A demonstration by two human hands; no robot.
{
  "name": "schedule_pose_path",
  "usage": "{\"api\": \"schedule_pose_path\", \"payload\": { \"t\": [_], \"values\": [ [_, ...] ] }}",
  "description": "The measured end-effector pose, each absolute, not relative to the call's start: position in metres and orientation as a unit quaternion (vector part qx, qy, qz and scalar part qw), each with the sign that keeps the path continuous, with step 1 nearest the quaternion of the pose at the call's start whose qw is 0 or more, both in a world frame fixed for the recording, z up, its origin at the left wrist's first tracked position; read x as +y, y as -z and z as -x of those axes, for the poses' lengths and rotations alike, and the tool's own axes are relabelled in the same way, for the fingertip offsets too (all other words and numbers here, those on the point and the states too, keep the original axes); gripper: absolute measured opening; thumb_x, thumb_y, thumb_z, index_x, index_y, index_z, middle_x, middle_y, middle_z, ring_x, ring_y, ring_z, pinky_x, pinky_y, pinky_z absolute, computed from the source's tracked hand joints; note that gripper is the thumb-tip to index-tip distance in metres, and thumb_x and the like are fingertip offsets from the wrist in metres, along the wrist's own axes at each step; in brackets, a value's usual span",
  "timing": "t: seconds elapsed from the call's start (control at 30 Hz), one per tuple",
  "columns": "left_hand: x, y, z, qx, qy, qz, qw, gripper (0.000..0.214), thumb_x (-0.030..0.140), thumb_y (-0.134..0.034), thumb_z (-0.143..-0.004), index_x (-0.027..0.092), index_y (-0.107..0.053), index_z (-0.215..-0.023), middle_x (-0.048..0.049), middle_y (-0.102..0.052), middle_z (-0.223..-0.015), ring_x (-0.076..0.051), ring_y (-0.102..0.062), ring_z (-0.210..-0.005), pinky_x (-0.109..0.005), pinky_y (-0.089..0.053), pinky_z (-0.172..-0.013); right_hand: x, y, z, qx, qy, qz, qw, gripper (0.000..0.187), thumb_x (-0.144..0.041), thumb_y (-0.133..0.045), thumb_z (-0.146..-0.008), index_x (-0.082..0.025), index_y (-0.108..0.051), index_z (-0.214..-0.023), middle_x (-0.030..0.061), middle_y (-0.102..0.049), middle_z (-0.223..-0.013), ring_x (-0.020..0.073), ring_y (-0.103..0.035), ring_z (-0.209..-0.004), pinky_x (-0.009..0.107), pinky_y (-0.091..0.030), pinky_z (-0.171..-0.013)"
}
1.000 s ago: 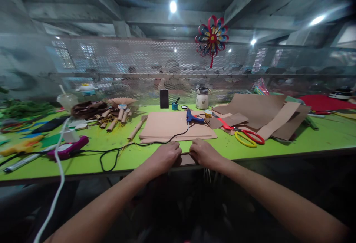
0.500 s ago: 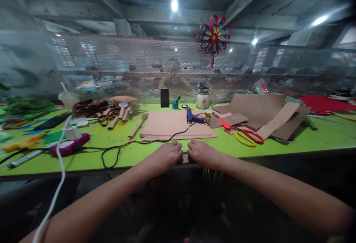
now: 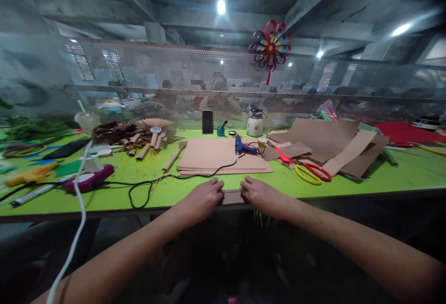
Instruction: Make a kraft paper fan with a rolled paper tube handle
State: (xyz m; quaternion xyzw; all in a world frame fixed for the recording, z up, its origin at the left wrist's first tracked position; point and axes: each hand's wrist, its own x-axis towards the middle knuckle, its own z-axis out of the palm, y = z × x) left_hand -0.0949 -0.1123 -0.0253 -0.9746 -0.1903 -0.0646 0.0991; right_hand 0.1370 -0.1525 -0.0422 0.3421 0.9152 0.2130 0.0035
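A small piece of brown paper [image 3: 232,197] lies at the table's front edge, stretched between my two hands. My left hand [image 3: 206,196] is closed on its left end, and my right hand [image 3: 260,194] closes on the right end, fingers curled. Most of each fingertip is hidden behind the knuckles. Just beyond is a stack of brown paper sheets [image 3: 205,155], with a blue hot glue gun [image 3: 241,145] resting on it. Scissors with red and yellow handles [image 3: 306,171] lie to the right of the stack.
A black cord [image 3: 195,176] runs across the green table [image 3: 167,190] to a purple power strip [image 3: 88,179]. Left of the stack are rolled paper tubes [image 3: 153,141]. Behind stand a phone [image 3: 207,122] and a white bottle [image 3: 254,125]. Large brown paper pieces [image 3: 320,137] lie right.
My hands have moved apart to either side, so more of the brown paper between them shows. The view has shifted slightly; the things on the table lie as before.
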Motion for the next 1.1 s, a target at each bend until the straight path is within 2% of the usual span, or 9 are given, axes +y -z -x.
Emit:
{"api": "schedule_pose_path", "payload": {
  "t": [0.1,0.2,0.33,0.5,0.7,0.8,0.9,1.0,1.1],
  "values": [
    [-0.105,0.018,0.093,-0.234,0.074,0.969,0.022,0.019,0.014,-0.047,-0.085,0.017,-0.065,-0.081,-0.0074,-0.058,-0.087,-0.019,-0.052,-0.080,-0.028,-0.039,-0.069,-0.154,0.041,-0.133,0.915,-0.227,-0.334,0.023,0.014,-0.012,-0.053,-0.085,-0.011,-0.065,-0.078,0.0116,-0.055,-0.080,0.0237,-0.044,-0.082,0.035,-0.036,-0.069],
    [-0.089,0.013,0.082,-0.307,0.066,0.945,-0.085,0.024,0.027,-0.050,-0.085,0.017,-0.068,-0.072,-0.0065,-0.062,-0.082,-0.016,-0.055,-0.074,-0.025,-0.039,-0.067,-0.156,0.042,-0.129,0.911,-0.225,-0.344,0.030,0.011,-0.012,-0.055,-0.084,-0.012,-0.065,-0.078,0.0113,-0.055,-0.077,0.0241,-0.044,-0.082,0.036,-0.036,-0.069],
    [-0.073,0.018,0.061,-0.374,0.070,0.919,-0.105,0.024,0.032,-0.052,-0.080,0.016,-0.068,-0.073,-0.0066,-0.066,-0.069,-0.016,-0.055,-0.063,-0.025,-0.036,-0.058,-0.161,0.047,-0.126,0.899,-0.216,-0.381,0.013,0.009,-0.015,-0.058,-0.084,-0.011,-0.065,-0.083,0.0106,-0.055,-0.081,0.0244,-0.045,-0.085,0.036,-0.037,-0.070],
    [-0.080,0.019,0.056,-0.397,0.053,0.904,-0.151,0.020,0.031,-0.056,-0.074,0.018,-0.068,-0.085,-0.0049,-0.070,-0.074,-0.016,-0.058,-0.063,-0.023,-0.035,-0.055,-0.166,0.055,-0.126,0.874,-0.216,-0.433,-0.045,0.011,-0.016,-0.057,-0.086,-0.009,-0.063,-0.091,0.0110,-0.055,-0.089,0.0247,-0.044,-0.088,0.035,-0.037,-0.071],
    [-0.079,0.015,0.061,-0.395,0.003,0.894,-0.211,0.026,0.035,-0.052,-0.076,0.015,-0.065,-0.065,-0.0020,-0.063,-0.056,-0.013,-0.052,-0.052,-0.022,-0.033,-0.049,-0.168,0.057,-0.127,0.864,-0.194,-0.454,-0.101,0.011,-0.011,-0.053,-0.086,-0.009,-0.062,-0.094,0.0108,-0.054,-0.089,0.0236,-0.042,-0.087,0.035,-0.036,-0.071],
    [-0.071,0.018,0.060,-0.397,0.014,0.892,-0.216,0.023,0.035,-0.055,-0.072,0.014,-0.065,-0.068,-0.0006,-0.063,-0.058,-0.012,-0.050,-0.054,-0.022,-0.032,-0.051,-0.167,0.058,-0.133,0.860,-0.159,-0.465,-0.136,0.012,-0.006,-0.052,-0.084,-0.011,-0.061,-0.091,0.0100,-0.054,-0.090,0.0226,-0.042,-0.087,0.034,-0.036,-0.072],
    [-0.068,0.019,0.061,-0.391,0.040,0.894,-0.216,0.021,0.034,-0.056,-0.071,0.015,-0.064,-0.071,0.0003,-0.063,-0.062,-0.013,-0.051,-0.058,-0.022,-0.032,-0.052,-0.167,0.056,-0.139,0.853,-0.104,-0.473,-0.194,0.019,-0.004,-0.051,-0.084,-0.014,-0.062,-0.096,0.0086,-0.055,-0.091,0.0210,-0.045,-0.088,0.031,-0.038,-0.073],
    [-0.070,0.017,0.064,-0.386,0.065,0.895,-0.215,0.019,0.033,-0.057,-0.070,0.015,-0.064,-0.073,0.0000,-0.064,-0.066,-0.014,-0.053,-0.062,-0.022,-0.033,-0.054,-0.164,0.046,-0.140,0.838,-0.060,-0.470,-0.271,0.020,-0.014,-0.051,-0.089,-0.014,-0.061,-0.107,0.0100,-0.057,-0.097,0.0203,-0.048,-0.094,0.031,-0.041,-0.079],
    [-0.074,0.014,0.066,-0.380,0.085,0.895,-0.216,0.020,0.033,-0.056,-0.071,0.016,-0.064,-0.075,-0.0007,-0.065,-0.069,-0.014,-0.054,-0.064,-0.022,-0.035,-0.056,-0.158,0.034,-0.135,0.835,-0.035,-0.477,-0.270,0.023,-0.026,-0.055,-0.089,-0.014,-0.063,-0.108,0.0108,-0.060,-0.096,0.0206,-0.052,-0.093,0.030,-0.042,-0.077]
  ]
}}
